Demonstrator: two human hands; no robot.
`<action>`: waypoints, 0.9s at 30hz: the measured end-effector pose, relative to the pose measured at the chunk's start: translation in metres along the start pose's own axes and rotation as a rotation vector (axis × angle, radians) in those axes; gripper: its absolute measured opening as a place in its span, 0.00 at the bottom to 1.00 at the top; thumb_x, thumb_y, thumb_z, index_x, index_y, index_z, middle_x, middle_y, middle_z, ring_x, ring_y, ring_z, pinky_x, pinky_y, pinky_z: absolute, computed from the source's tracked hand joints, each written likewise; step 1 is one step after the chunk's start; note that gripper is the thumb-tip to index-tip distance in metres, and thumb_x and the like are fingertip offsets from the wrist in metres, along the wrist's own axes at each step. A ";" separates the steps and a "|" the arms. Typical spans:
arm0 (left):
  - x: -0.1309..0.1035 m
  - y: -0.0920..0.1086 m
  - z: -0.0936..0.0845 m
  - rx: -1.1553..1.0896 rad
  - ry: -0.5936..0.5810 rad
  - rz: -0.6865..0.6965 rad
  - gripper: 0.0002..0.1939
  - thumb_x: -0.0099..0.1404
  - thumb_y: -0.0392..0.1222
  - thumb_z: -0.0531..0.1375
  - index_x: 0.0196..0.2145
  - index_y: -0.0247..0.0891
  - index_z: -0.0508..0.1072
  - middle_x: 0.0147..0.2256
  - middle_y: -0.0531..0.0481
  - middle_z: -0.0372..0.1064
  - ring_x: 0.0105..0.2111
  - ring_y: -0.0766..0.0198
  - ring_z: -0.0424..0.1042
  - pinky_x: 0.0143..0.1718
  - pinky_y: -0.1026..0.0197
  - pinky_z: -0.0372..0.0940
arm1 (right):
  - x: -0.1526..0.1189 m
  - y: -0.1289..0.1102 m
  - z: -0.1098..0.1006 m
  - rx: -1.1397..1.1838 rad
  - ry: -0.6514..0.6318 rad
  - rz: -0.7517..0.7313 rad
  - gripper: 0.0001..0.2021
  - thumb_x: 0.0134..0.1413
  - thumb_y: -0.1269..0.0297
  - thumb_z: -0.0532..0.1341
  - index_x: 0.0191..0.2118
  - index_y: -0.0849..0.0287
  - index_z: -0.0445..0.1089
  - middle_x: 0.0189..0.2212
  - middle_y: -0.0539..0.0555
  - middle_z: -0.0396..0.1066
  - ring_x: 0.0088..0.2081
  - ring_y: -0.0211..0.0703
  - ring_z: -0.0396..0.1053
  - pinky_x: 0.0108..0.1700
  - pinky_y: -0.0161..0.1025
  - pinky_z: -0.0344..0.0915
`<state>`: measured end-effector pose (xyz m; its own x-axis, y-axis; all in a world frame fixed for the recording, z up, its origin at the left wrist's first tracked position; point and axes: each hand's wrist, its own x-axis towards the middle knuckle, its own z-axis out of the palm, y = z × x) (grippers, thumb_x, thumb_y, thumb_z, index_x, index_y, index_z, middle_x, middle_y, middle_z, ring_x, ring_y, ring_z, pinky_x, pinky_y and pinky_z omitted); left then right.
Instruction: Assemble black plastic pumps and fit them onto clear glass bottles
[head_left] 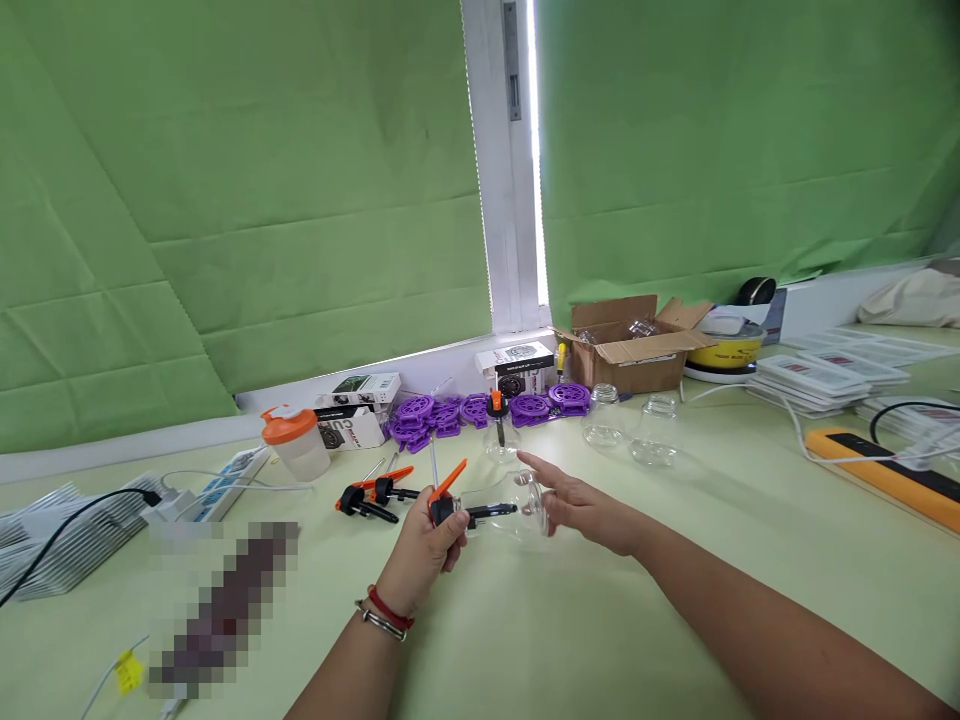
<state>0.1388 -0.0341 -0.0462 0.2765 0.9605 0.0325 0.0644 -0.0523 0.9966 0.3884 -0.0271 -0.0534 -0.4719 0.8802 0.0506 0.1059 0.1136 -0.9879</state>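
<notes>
My left hand [435, 545] is closed around the black cap with an orange lever [448, 482] at the neck of a clear bottle [491, 500]. The bottle lies on its side in the air, and a black tube shows inside it. At the bottle's base, my right hand [585, 508] has its fingers stretched out and apart; they are at or touching the rim. Left of my left hand lie loose black-and-orange pump tops [369, 500]. Behind the held bottle stands another clear bottle with an orange-and-black top [497, 425].
Two open-necked clear bottles [654, 435] stand at the right. Behind them is an open cardboard box [630, 350]. Purple round plastic parts [415, 415] line the back, beside small printed boxes [350, 425]. An orange-lidded cup [300, 445] and power strips [885, 470] lie farther out.
</notes>
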 end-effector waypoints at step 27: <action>-0.005 0.007 0.008 0.030 0.165 -0.039 0.21 0.63 0.61 0.48 0.28 0.40 0.58 0.16 0.59 0.63 0.10 0.75 0.52 0.11 0.71 0.45 | 0.000 0.002 0.015 0.195 -0.018 0.040 0.32 0.53 0.38 0.52 0.58 0.54 0.56 0.51 0.63 0.62 0.36 0.42 0.71 0.29 0.38 0.69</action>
<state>0.1451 -0.0410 -0.0396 0.1124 0.9936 0.0080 0.1009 -0.0194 0.9947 0.3751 -0.0337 -0.0572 -0.4863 0.8737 0.0096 -0.0457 -0.0144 -0.9989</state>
